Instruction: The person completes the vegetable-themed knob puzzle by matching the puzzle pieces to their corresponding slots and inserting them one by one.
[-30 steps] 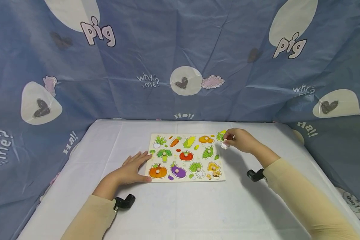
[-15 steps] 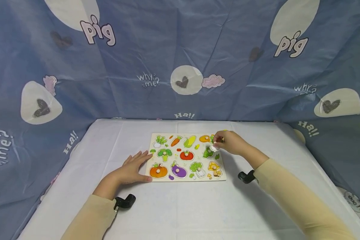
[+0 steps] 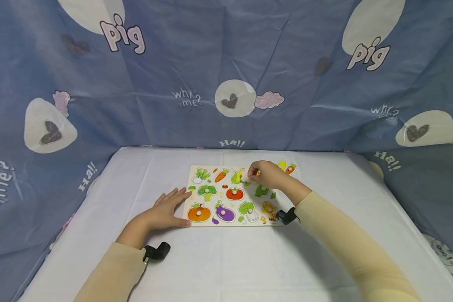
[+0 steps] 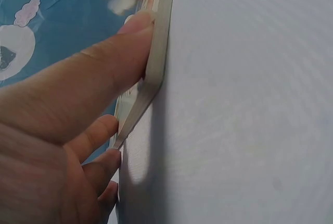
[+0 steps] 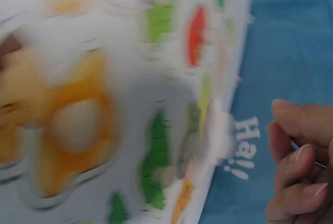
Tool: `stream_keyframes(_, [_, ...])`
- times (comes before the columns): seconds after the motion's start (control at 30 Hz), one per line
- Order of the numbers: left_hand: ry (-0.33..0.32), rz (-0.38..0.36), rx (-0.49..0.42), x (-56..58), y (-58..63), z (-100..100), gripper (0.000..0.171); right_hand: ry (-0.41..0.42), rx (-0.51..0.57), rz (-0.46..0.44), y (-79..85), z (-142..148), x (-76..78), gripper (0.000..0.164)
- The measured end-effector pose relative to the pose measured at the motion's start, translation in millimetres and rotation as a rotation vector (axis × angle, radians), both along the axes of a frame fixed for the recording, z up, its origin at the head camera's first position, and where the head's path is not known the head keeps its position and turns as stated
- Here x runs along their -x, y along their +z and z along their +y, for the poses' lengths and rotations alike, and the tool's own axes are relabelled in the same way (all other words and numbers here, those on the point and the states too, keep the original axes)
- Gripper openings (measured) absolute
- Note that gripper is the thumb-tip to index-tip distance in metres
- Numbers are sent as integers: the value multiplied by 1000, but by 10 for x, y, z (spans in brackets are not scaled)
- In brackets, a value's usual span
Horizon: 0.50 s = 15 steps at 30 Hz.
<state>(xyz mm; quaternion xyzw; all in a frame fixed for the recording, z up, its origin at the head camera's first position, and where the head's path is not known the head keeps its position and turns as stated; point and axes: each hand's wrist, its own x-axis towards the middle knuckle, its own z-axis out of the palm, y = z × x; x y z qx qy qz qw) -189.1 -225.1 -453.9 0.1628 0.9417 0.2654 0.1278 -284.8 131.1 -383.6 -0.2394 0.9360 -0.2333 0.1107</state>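
A wooden vegetable puzzle board (image 3: 232, 225) lies on the white table. My left hand (image 3: 162, 214) rests at its left edge with fingers spread; in the left wrist view the thumb (image 4: 112, 60) presses the rim. My right hand (image 3: 269, 174) is above the board's upper right part, fingers curled and thumb near the index finger. A blurred whitish puzzle piece (image 5: 217, 135) hangs over the corn picture, just off the right fingertips (image 5: 283, 107); both wrist views show a gap between them. Knobbed pieces such as the tomato (image 3: 235, 193) and eggplant (image 3: 225, 213) sit in the board.
Beyond the right hand, a carrot piece (image 3: 290, 168) and a yellow piece (image 3: 282, 165), partly hidden, lie on the table. A blue printed cloth (image 3: 305, 75) stands as a wall behind the table. Black cameras (image 3: 157, 251) are worn on both wrists.
My right hand has moved left over the board from its right edge. The white piece it pinched earlier now appears apart from the fingers. The left hand has stayed still.
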Motion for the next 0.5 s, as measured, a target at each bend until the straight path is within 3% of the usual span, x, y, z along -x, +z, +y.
stream_keyframes(0.33, [3,-3,14,6,-30,-1,102,-49,57,-79,-30,39,182,7])
stream_keyframes(0.5, [4,6,10,1,-21,-8,102,-57,52,-65,-109,37,224,9])
